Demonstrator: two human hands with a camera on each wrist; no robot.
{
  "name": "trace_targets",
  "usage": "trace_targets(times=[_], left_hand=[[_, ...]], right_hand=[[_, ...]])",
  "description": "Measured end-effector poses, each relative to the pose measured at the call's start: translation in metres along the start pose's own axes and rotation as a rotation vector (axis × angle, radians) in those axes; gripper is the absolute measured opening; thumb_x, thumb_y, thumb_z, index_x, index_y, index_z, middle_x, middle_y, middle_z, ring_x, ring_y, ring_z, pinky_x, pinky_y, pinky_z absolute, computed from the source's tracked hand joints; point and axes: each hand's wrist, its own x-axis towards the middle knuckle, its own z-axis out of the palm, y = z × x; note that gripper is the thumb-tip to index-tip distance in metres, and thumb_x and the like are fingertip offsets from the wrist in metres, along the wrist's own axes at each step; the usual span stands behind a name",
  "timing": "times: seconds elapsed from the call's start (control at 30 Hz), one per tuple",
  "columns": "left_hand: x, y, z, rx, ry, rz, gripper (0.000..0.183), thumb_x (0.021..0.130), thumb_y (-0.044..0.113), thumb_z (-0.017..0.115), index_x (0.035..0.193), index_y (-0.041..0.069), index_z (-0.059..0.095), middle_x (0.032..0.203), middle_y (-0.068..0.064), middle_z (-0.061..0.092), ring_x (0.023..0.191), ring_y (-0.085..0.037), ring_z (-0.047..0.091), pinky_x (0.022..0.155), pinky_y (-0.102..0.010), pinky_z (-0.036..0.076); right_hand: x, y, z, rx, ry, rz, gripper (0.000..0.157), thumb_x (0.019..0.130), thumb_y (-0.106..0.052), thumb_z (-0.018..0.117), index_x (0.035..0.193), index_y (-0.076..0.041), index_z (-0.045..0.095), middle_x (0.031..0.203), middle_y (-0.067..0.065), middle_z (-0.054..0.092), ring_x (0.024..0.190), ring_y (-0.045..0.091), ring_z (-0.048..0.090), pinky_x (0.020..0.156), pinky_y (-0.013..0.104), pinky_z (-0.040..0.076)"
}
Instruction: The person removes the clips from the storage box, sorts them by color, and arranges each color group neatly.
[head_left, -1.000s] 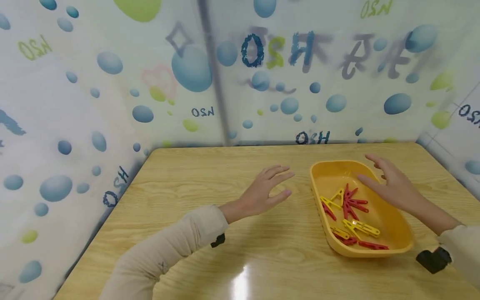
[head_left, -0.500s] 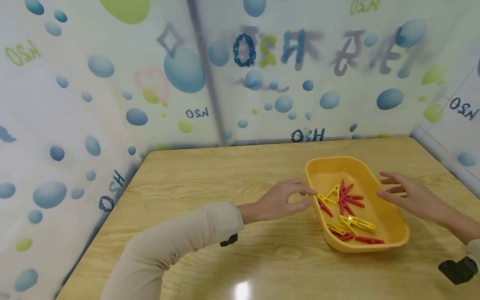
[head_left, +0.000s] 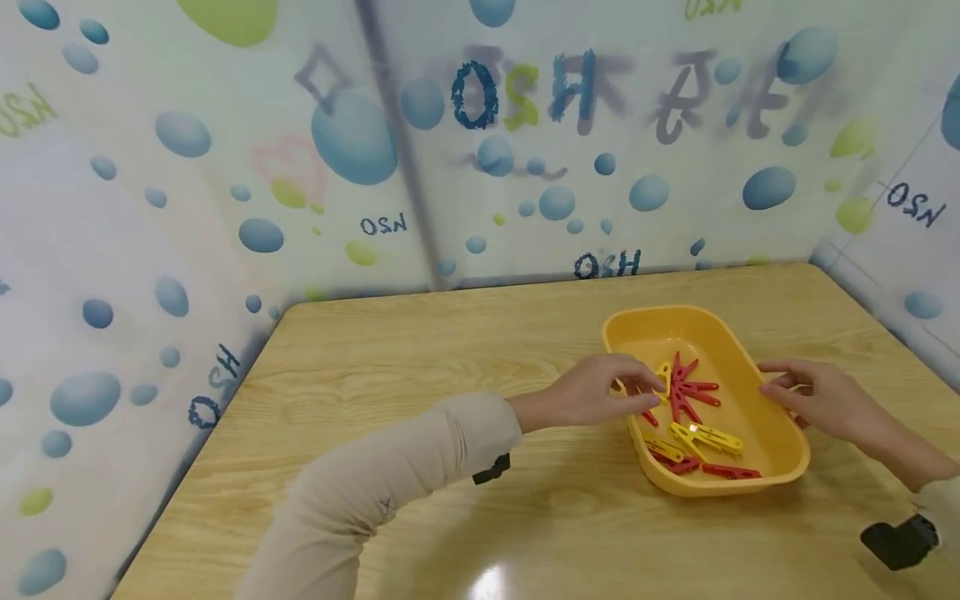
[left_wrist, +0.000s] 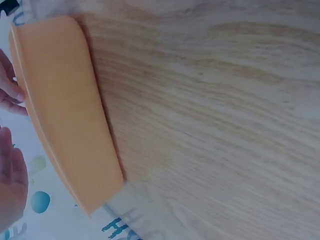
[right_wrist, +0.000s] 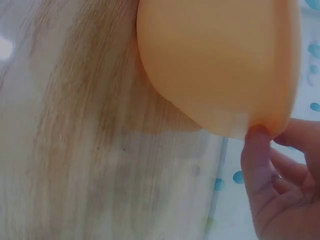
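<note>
A yellow plastic basin (head_left: 772, 454) holds several red and yellow clothespins on the right of the table. My right hand (head_left: 825, 400) grips its right rim; in the right wrist view, the thumb (right_wrist: 257, 155) presses on the basin's wall (right_wrist: 215, 65) near the rim. Over the left rim reaches my left hand (head_left: 600, 390), fingers bent above the clothespins, thumb apart from them. Nothing shows in its grasp, though it hides some yellow clothespins. Red clothespins (head_left: 682, 390) lie bunched mid-basin, and a yellow clothespin (head_left: 716, 438) lies nearer the front.
The wooden table (head_left: 420, 358) stretches left of the basin. A printed wall covering (head_left: 525, 208) with blue and green bubbles closes off the back and sides. Dark devices sit at both wrists, such as the right wrist device (head_left: 900, 542).
My left hand has moved right, from the bare table to over the basin's left rim. The right hand has drawn back from above the basin and taken hold of its right rim.
</note>
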Motion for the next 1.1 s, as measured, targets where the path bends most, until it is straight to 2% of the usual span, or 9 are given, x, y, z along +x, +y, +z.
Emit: trace_targets(times=[0.1,0.33,0.5,0.6,0.73,0.9,1.0,1.1], left_hand=[[0.009,0.001,0.002,-0.003,-0.062,-0.031,0.026,0.087,0.025,0.057,0.108,0.012,0.062,0.096,0.012,0.057,0.082,0.005,0.049,0.073,-0.008,0.039],[0.035,0.003,0.016,0.000,-0.178,-0.008,0.026,0.086,0.022,0.058,0.110,0.012,0.060,0.087,0.014,0.057,0.073,0.003,0.050,0.066,-0.008,0.041],[0.046,0.005,0.024,-0.006,-0.265,-0.099,0.032,0.086,0.025,0.057,0.116,0.015,0.057,0.084,0.015,0.055,0.073,0.003,0.050,0.060,-0.009,0.043],[0.049,0.005,0.028,0.001,-0.283,-0.135,0.033,0.086,0.026,0.057,0.118,0.018,0.056,0.083,0.014,0.054,0.074,0.004,0.049,0.059,-0.009,0.044],[0.052,0.004,0.032,0.010,-0.287,-0.140,0.033,0.086,0.027,0.057,0.119,0.020,0.055,0.086,0.015,0.054,0.078,0.006,0.047,0.064,-0.007,0.042],[0.060,0.004,0.036,0.002,-0.289,-0.182,0.034,0.087,0.028,0.056,0.120,0.023,0.053,0.091,0.016,0.054,0.076,0.004,0.048,0.057,-0.012,0.044],[0.069,0.005,0.042,0.026,-0.300,-0.181,0.035,0.087,0.028,0.056,0.121,0.023,0.052,0.092,0.016,0.054,0.077,0.004,0.048,0.058,-0.011,0.043],[0.078,0.005,0.049,0.050,-0.342,-0.161,0.036,0.086,0.026,0.058,0.121,0.020,0.053,0.091,0.013,0.056,0.079,0.004,0.048,0.063,-0.007,0.039]], right_hand=[[0.001,-0.001,0.000,0.069,-0.007,0.023,0.050,0.090,-0.022,0.053,0.121,0.014,0.040,0.087,0.016,0.060,0.062,0.009,0.056,0.052,0.028,0.050],[-0.002,0.003,-0.001,0.183,-0.072,0.115,0.056,0.089,-0.025,0.054,0.125,0.013,0.034,0.090,0.015,0.059,0.067,0.014,0.059,0.056,0.033,0.051],[-0.001,0.005,0.000,0.243,-0.094,0.127,0.057,0.090,-0.024,0.052,0.127,0.013,0.030,0.095,0.018,0.056,0.071,0.015,0.060,0.058,0.036,0.051],[0.001,0.005,0.000,0.270,-0.099,0.117,0.057,0.090,-0.024,0.052,0.127,0.013,0.029,0.096,0.019,0.055,0.072,0.015,0.060,0.058,0.037,0.051],[0.001,0.007,0.001,0.301,-0.105,0.124,0.058,0.090,-0.024,0.053,0.127,0.013,0.028,0.096,0.018,0.055,0.073,0.017,0.060,0.059,0.037,0.051],[0.002,0.009,0.002,0.321,-0.102,0.122,0.058,0.089,-0.023,0.053,0.127,0.013,0.028,0.097,0.020,0.055,0.074,0.018,0.060,0.060,0.038,0.051],[0.001,0.008,0.002,0.326,-0.100,0.118,0.057,0.089,-0.022,0.053,0.126,0.013,0.028,0.096,0.018,0.055,0.074,0.017,0.061,0.060,0.038,0.051],[0.001,0.005,0.002,0.321,-0.097,0.119,0.055,0.090,-0.021,0.053,0.126,0.013,0.028,0.094,0.016,0.055,0.073,0.016,0.060,0.060,0.038,0.051]])
